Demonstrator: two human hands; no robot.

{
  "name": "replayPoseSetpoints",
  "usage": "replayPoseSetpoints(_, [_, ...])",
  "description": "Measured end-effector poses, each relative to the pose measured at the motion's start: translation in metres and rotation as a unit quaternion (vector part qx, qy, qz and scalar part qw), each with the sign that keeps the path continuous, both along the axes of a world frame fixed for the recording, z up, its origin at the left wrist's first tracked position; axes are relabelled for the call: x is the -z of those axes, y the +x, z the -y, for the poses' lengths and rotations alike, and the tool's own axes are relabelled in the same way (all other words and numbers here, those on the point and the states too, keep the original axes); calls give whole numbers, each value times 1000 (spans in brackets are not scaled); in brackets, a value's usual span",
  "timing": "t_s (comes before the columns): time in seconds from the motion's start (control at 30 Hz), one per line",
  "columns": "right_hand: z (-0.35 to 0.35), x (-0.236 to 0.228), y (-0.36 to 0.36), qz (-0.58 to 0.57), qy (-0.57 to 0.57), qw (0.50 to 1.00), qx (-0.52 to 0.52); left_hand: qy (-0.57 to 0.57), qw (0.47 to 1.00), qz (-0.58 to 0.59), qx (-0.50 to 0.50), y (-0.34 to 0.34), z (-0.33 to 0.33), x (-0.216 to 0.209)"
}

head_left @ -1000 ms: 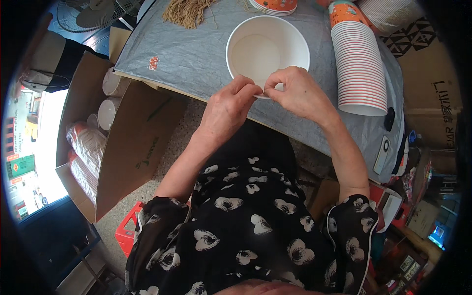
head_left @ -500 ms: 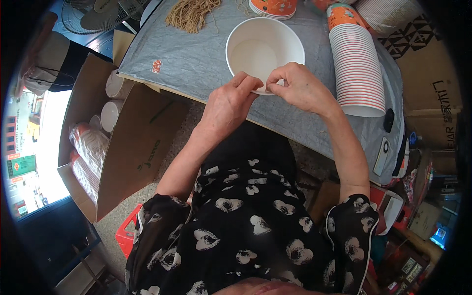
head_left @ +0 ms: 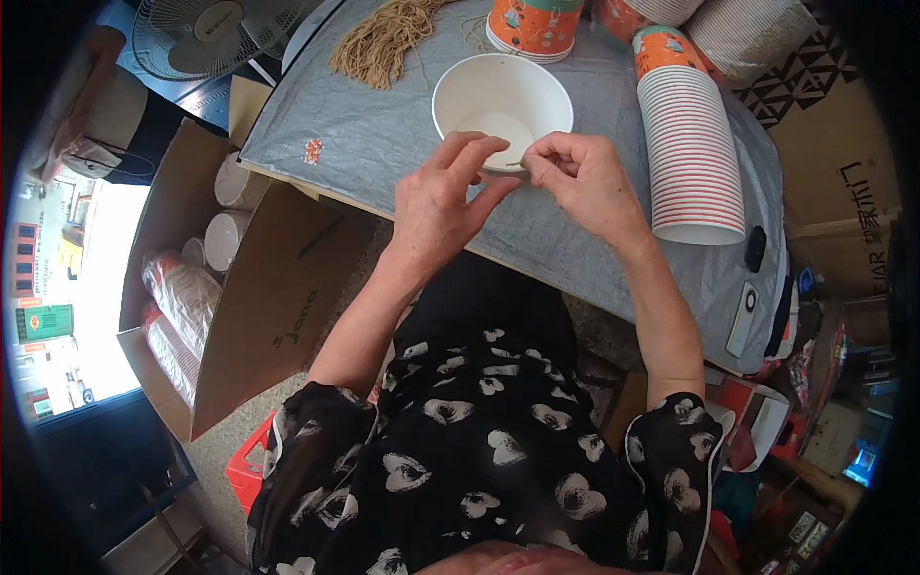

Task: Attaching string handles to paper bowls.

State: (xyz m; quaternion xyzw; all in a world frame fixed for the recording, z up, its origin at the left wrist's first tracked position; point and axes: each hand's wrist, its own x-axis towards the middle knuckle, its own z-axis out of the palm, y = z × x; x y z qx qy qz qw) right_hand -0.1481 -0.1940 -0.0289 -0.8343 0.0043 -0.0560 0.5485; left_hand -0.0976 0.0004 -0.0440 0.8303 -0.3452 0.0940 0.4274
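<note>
Bucket (head_left: pixel 502 88), white paper, sits near the front edge of the bench (head_left: pixel 364 129), mouth facing the camera. Both hands at its near rim. Left hand (head_left: pixel 443 196): thumb and forefinger spread apart, tips near the rim; can't tell if they touch it. Right hand (head_left: pixel 583 182): thumb and forefinger pinching a thin brown strand (head_left: pixel 515 164), short end poking out toward the left hand.

Bench is covered in grey sheeting. Tan cord bundle (head_left: pixel 381 46) lies beyond the bucket, to the left. Orange-printed tub (head_left: pixel 534 29) just behind the bucket. Long nested stack of white cups (head_left: pixel 698 158) lies on its side to the right, phone (head_left: pixel 742 318) near the bench's right edge. Open cardboard box (head_left: pixel 278 307) left of the bench, wrapped cup stacks (head_left: pixel 182 307) inside.
</note>
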Motion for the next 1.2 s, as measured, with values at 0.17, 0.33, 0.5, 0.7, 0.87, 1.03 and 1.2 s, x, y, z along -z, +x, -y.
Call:
replayPoseSetpoints(0.17, [-5,-7,-3,-10,-10,1000,7,-20,997,70,21,4,1,10])
replayPoseSetpoints(0.33, [-3,-6,-8,-23,17,1000,-12,-46,997,57,29,-3,-3,12])
replayPoseSetpoints(0.5, [0,6,-8,3,77,997,-26,-87,995,-7,54,-5,-4,11])
replayPoseSetpoints(0.7, [5,-14,-2,13,79,997,15,-35,998,-22,54,17,-12,3])
replayPoseSetpoints(0.87, [6,-19,6,-41,8,999,-16,4,994,-11,112,12,-21,19])
replayPoseSetpoints(1.03, [0,-5,0,-56,-87,994,-31,40,994,-16,102,-13,-29,28])
replayPoseSetpoints(1.2, [-8,-9,-6,-101,-136,984,-55,48,994,-13,99,-22,-28,32])
